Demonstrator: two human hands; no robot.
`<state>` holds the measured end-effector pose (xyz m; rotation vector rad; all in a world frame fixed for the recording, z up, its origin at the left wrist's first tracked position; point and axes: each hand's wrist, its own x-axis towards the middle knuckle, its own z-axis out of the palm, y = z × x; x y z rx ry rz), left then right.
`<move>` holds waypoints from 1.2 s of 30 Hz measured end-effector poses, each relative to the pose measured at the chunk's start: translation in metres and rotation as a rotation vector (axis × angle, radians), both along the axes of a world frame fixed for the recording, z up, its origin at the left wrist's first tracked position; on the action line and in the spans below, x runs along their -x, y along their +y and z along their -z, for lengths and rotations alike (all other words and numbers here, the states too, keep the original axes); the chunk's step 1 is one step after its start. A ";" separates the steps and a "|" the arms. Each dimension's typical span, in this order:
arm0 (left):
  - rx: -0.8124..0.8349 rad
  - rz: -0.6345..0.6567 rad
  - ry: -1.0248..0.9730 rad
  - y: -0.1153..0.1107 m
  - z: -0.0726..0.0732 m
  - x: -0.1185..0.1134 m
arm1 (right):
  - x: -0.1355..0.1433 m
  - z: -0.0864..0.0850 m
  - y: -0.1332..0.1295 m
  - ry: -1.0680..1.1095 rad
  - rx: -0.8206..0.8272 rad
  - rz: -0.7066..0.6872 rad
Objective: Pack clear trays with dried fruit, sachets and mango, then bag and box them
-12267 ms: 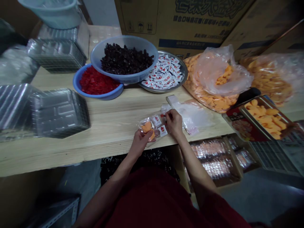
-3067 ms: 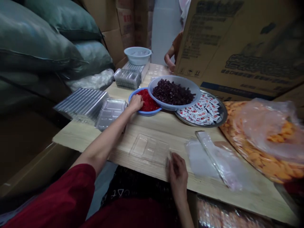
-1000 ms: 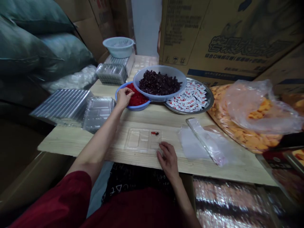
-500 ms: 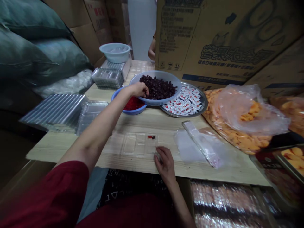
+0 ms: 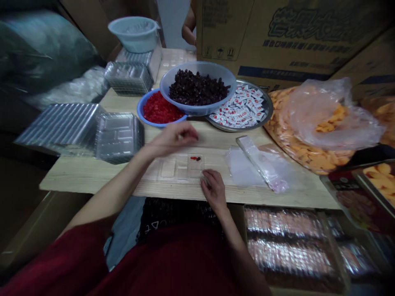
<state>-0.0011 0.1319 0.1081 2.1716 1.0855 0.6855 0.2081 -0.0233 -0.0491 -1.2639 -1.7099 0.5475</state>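
My left hand (image 5: 177,139) hovers above the far edge of the clear plastic tray (image 5: 169,168), its fingers curled together and blurred; what they pinch, if anything, does not show. The tray lies flat on the table, with a small red piece (image 5: 193,158) and a dark piece (image 5: 198,159) in its right-hand far compartment. At the tray's near right corner rests my right hand (image 5: 213,188), thumb and fingers apart, fingertips touching the rim. Beyond the left hand stand a blue bowl (image 5: 140,113) of red pieces and a larger bowl (image 5: 230,80) of dark, glossy pieces.
A metal dish (image 5: 268,117) of small white packets stands right of the bowls. Clear trays (image 5: 119,135) are stacked at left. Plastic sleeves (image 5: 247,164) and a big bag of orange pieces (image 5: 311,144) lie to the right. Behind the table stands a carton (image 5: 277,61); another person's arm (image 5: 189,26) shows beside it.
My left hand has left the bowl of dark pieces and come back toward the tray. My right hand stays at the tray's corner. The camera view has tilted down.
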 end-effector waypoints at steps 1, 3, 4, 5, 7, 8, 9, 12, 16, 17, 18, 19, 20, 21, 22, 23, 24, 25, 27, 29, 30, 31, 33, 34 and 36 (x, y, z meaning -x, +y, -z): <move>0.021 0.094 0.065 -0.019 0.013 -0.005 | 0.000 0.000 0.000 -0.007 0.004 0.000; 0.022 0.184 0.146 -0.046 0.043 -0.013 | 0.000 -0.001 0.001 -0.023 0.000 -0.001; 0.012 0.198 0.178 -0.053 0.058 -0.016 | 0.000 -0.001 0.001 -0.030 -0.004 -0.001; 0.000 0.198 0.204 -0.058 0.072 -0.019 | 0.000 -0.001 0.001 -0.035 -0.009 -0.001; -0.021 0.188 0.237 -0.061 0.090 -0.022 | 0.000 -0.002 0.001 -0.039 -0.013 -0.003; -0.024 0.189 0.240 -0.061 0.094 -0.022 | 0.000 -0.003 0.001 -0.038 -0.011 -0.004; -0.020 0.195 0.229 -0.060 0.094 -0.021 | 0.000 -0.003 0.001 -0.036 -0.008 -0.006; -0.011 0.109 0.121 -0.049 0.078 -0.005 | 0.000 -0.004 0.000 -0.030 0.005 -0.009; -0.195 -0.412 0.034 0.007 0.049 0.040 | 0.000 -0.004 0.000 -0.014 0.012 -0.009; -0.244 -0.533 0.068 0.028 0.045 0.052 | 0.000 -0.004 0.000 -0.011 0.013 -0.011; -0.256 -0.603 0.137 0.049 0.044 0.062 | -0.001 -0.004 0.000 -0.009 0.012 -0.013; -0.229 -0.637 0.229 0.070 0.043 0.071 | -0.001 -0.003 0.000 -0.009 0.011 -0.015; -0.178 -0.663 0.323 0.090 0.045 0.078 | -0.001 -0.003 0.000 -0.009 0.007 -0.017; -0.123 -0.684 0.398 0.107 0.047 0.084 | -0.001 -0.002 0.000 -0.009 -0.001 -0.019; -0.071 -0.692 0.446 0.121 0.050 0.087 | -0.001 -0.001 0.000 -0.008 -0.013 -0.019; -0.021 -0.692 0.463 0.131 0.052 0.089 | -0.001 0.000 0.000 -0.006 -0.023 -0.018; 0.020 -0.684 0.452 0.138 0.055 0.091 | 0.000 0.000 0.000 -0.005 -0.030 -0.018; 0.047 -0.673 0.419 0.141 0.057 0.093 | 0.000 0.000 0.000 -0.005 -0.034 -0.018; 0.049 -0.673 0.332 0.140 0.059 0.096 | 0.000 0.000 0.001 -0.004 -0.032 -0.014; -0.027 -0.707 0.257 0.133 0.060 0.099 | 0.000 -0.001 0.001 -0.009 -0.028 -0.015; -0.074 -0.715 0.229 0.129 0.060 0.100 | 0.000 -0.002 0.001 -0.011 -0.029 -0.014; -0.114 -0.709 0.208 0.125 0.059 0.100 | 0.000 -0.002 0.001 -0.013 -0.032 -0.012; -0.172 -0.660 0.203 0.118 0.057 0.097 | 0.000 -0.003 0.002 -0.014 -0.037 -0.011; -0.193 -0.632 0.223 0.115 0.056 0.094 | 0.000 -0.003 0.002 -0.012 -0.039 -0.010; -0.208 -0.596 0.314 0.111 0.053 0.088 | 0.000 -0.002 0.002 -0.010 -0.040 -0.010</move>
